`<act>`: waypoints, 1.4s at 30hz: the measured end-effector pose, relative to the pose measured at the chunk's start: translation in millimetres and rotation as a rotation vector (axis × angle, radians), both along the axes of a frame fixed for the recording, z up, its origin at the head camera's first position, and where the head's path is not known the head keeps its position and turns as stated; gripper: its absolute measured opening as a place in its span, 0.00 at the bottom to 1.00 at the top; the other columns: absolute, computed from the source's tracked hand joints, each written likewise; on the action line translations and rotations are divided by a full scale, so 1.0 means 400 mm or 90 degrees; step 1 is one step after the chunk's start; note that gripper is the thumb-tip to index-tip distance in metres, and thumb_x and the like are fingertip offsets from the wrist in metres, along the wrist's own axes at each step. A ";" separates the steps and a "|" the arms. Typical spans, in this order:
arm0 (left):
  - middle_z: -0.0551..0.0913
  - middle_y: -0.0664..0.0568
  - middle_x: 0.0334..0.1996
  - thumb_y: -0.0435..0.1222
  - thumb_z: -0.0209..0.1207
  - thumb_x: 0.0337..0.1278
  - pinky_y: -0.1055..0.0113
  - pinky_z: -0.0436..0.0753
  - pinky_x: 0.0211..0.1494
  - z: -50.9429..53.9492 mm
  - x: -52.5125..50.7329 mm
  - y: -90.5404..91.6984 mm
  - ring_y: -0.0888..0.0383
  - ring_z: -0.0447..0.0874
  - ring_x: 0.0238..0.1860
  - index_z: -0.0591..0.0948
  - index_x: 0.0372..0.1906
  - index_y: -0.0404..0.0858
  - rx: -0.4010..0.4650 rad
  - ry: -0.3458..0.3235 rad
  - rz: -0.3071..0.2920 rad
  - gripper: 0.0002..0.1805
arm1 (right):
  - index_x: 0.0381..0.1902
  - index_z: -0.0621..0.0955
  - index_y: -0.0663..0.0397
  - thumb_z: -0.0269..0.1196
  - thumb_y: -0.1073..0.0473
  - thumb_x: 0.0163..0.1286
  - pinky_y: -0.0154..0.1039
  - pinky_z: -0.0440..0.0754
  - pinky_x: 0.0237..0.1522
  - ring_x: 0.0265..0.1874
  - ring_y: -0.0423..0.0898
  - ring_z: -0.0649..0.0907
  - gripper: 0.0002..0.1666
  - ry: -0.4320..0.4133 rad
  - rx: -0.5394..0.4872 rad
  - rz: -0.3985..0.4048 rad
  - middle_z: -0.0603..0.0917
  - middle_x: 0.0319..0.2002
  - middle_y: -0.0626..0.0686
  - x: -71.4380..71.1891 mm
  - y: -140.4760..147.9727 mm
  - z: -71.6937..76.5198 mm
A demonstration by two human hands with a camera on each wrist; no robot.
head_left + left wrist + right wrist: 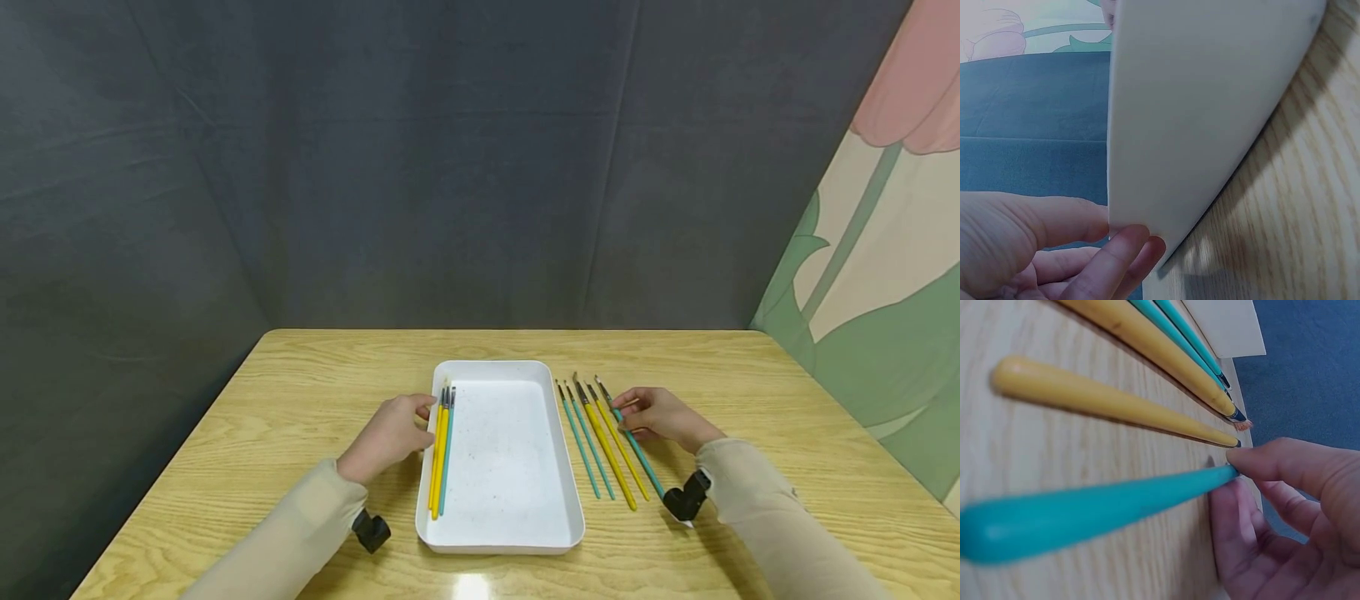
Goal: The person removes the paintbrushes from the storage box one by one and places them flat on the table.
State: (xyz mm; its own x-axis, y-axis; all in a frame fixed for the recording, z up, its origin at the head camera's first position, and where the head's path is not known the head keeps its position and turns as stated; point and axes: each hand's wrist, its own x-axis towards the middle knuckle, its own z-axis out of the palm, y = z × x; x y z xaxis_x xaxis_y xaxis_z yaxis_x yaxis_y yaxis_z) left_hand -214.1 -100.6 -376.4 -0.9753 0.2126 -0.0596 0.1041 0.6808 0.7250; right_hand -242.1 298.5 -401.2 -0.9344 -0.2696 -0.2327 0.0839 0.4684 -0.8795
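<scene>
Dark cloth (450,167) hangs behind a pale wooden table (337,375) that bears a white tray (502,458) and slim paintbrushes (607,450)

From where I stand, the left hand (390,437) grips the tray's left rim, thumb and fingers drawn narrow on it; three brushes (441,454) lie inside along that wall. Towards the table's right edge, the right hand (660,414) pinches a turquoise brush (642,457) between thumb and fingers, bristles towards the table's far edge; four more brushes (578,442) lie between it and the tray
</scene>
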 end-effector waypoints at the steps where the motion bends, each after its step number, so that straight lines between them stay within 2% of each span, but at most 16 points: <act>1: 0.79 0.41 0.47 0.23 0.60 0.48 0.69 0.80 0.30 0.000 0.000 0.000 0.59 0.79 0.28 0.72 0.65 0.29 0.000 0.000 0.000 0.33 | 0.57 0.71 0.72 0.60 0.67 0.66 0.34 0.81 0.32 0.31 0.41 0.80 0.23 0.000 0.002 -0.002 0.76 0.39 0.53 0.000 -0.001 0.000; 9: 0.79 0.39 0.48 0.23 0.59 0.48 0.68 0.80 0.30 0.001 0.002 -0.001 0.59 0.79 0.29 0.71 0.65 0.29 0.005 -0.001 -0.003 0.33 | 0.54 0.73 0.73 0.62 0.69 0.64 0.34 0.82 0.34 0.33 0.41 0.80 0.21 0.001 0.009 -0.014 0.78 0.39 0.53 -0.001 -0.005 -0.003; 27: 0.79 0.40 0.49 0.24 0.60 0.49 0.68 0.81 0.31 0.000 0.000 0.001 0.59 0.79 0.30 0.71 0.65 0.29 0.001 -0.011 0.004 0.32 | 0.55 0.72 0.75 0.62 0.70 0.63 0.33 0.81 0.34 0.33 0.41 0.80 0.23 0.003 0.004 -0.001 0.78 0.38 0.53 0.000 -0.002 -0.003; 42: 0.80 0.39 0.48 0.24 0.61 0.48 0.69 0.80 0.30 0.003 -0.002 0.001 0.59 0.79 0.28 0.72 0.65 0.29 -0.007 -0.004 0.001 0.32 | 0.61 0.66 0.78 0.58 0.66 0.69 0.35 0.83 0.39 0.36 0.40 0.81 0.27 -0.017 -0.042 0.019 0.79 0.42 0.55 -0.003 0.012 -0.002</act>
